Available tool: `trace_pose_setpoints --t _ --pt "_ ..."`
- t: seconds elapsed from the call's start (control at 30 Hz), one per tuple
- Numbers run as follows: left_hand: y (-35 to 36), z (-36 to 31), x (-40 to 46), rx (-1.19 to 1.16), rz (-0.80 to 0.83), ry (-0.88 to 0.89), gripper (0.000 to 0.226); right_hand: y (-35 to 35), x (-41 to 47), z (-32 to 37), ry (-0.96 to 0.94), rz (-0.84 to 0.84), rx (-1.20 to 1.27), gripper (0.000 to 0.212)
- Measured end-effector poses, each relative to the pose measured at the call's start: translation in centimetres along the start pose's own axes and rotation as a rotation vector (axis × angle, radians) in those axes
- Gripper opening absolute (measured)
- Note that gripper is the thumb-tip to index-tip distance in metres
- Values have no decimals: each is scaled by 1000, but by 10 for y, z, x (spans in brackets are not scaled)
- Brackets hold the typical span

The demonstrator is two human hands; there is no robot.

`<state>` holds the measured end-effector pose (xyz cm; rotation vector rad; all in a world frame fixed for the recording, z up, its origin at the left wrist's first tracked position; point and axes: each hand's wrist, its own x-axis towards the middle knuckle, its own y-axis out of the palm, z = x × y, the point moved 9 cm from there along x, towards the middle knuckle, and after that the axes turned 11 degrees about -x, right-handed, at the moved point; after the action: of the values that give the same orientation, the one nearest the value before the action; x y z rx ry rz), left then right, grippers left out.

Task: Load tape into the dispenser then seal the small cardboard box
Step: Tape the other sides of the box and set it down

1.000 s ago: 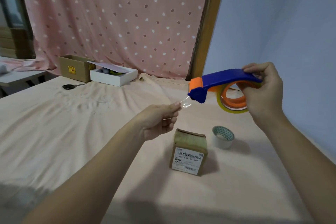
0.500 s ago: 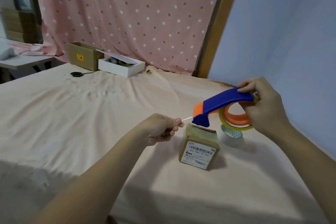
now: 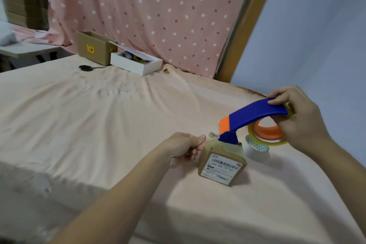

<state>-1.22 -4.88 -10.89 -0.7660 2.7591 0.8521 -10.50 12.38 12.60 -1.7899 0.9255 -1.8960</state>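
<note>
A small brown cardboard box (image 3: 221, 166) with a white barcode label stands on the peach cloth. My right hand (image 3: 297, 119) grips the blue and orange tape dispenser (image 3: 255, 117), which carries a clear tape roll (image 3: 267, 134) on an orange hub. The dispenser's nose rests on the box top. My left hand (image 3: 182, 147) pinches the free end of the clear tape at the box's left top edge. A strip of tape lies over the box top between my left fingers and the dispenser nose.
A patterned tape roll (image 3: 257, 148) sits just right of the box, under the dispenser. Far back lie black scissors (image 3: 87, 68), an open brown carton (image 3: 93, 47) and a white box (image 3: 136, 63) with its lid ajar. A blue wall (image 3: 316, 35) stands to the right.
Both hands have come down from mid-air. The dispenser nose has dropped onto the box top and my left hand has brought the tape end to the box's left edge.
</note>
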Motion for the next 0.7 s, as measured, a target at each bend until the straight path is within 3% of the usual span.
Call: trace_pose_setpoints --t 0.27,0.47,0.57,0.63,0.7 --pt "8 7 -1 131 14 34 38 11 -8 -11 61 15 54 44" --pt "8 34 -1 -4 165 -264 41 8 -7 -15 69 38 67 50" --pt "3 39 0 30 192 -289 29 5 -7 -16 40 34 22 45" --pt "0 31 2 151 109 -180 25 3 -8 -22 61 33 23 46" --pt "-9 5 2 213 -123 116 19 2 -11 -27 99 36 39 49"
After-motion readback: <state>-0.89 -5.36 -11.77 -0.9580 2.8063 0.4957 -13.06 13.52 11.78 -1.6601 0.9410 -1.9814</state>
